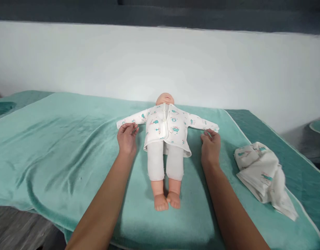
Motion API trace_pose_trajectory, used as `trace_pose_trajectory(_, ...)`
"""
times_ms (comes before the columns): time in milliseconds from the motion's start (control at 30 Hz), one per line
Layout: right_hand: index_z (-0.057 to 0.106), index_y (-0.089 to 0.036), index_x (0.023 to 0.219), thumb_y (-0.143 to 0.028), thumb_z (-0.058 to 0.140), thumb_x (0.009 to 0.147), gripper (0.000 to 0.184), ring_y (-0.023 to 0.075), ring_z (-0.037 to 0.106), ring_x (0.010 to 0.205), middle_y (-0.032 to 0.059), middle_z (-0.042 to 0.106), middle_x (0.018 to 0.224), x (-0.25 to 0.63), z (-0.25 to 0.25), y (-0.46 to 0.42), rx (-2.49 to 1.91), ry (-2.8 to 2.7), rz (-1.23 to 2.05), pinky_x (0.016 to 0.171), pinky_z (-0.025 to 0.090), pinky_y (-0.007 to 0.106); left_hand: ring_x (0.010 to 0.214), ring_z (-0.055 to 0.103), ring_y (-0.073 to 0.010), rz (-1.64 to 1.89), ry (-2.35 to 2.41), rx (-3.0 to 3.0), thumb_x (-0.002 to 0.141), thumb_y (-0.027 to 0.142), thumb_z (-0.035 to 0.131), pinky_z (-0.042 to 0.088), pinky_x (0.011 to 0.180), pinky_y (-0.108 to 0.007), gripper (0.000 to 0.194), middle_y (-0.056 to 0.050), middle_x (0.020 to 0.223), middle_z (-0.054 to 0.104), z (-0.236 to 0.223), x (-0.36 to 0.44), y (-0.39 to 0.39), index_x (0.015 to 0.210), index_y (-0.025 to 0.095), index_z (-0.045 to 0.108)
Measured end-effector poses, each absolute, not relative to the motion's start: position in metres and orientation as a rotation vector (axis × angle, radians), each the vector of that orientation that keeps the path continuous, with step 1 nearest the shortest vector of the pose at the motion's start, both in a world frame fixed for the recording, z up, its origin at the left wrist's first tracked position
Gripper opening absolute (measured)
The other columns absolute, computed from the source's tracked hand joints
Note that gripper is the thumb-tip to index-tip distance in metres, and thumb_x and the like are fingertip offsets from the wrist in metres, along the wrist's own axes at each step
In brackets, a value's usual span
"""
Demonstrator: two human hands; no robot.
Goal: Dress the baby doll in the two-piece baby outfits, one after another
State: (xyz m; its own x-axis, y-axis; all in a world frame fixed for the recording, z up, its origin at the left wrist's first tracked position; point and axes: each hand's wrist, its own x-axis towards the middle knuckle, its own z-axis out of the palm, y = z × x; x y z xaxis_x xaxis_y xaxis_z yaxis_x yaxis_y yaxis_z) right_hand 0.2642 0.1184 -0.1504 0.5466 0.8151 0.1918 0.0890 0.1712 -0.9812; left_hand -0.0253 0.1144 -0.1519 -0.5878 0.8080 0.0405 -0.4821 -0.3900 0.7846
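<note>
A baby doll [174, 187] lies on its back, feet toward me, its face partly hidden by the camera angle. It wears a white baby jacket [155, 126] with green and red prints, the front edges meeting near the middle. Both jacket sleeves are stretched out sideways. At the left sleeve, near its cuff, my left hand [127, 139] has its fingers pinched together on the fabric. My right hand [211, 146] pinches the other sleeve close to the cuff. White padded cloth covers the doll's legs, and its feet are bare.
Crumpled white printed clothing [264, 173] lies to the right of my right arm. A green velvety blanket [58, 139] covers the bed, with wrinkles on the left. Behind the doll stands a white wall [160, 62].
</note>
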Motion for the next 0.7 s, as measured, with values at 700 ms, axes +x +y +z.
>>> trace_pose_trajectory(700, 0.062, -0.021, 0.090, -0.028, 0.052, 0.072, 0.021, 0.0281, 0.061, 0.081, 0.0094, 0.068, 0.091, 0.397, -0.103, -0.022, -1.986, -1.406, 0.159, 0.076, 0.048, 0.044, 0.070, 0.061, -0.0107, 1.849, 1.025, 0.786, 0.068, 0.028, 0.082, 0.050, 0.074, -0.027, 0.021, 0.002, 0.078, 0.064, -0.141, -0.008, 0.040, 0.080, 0.019, 0.068)
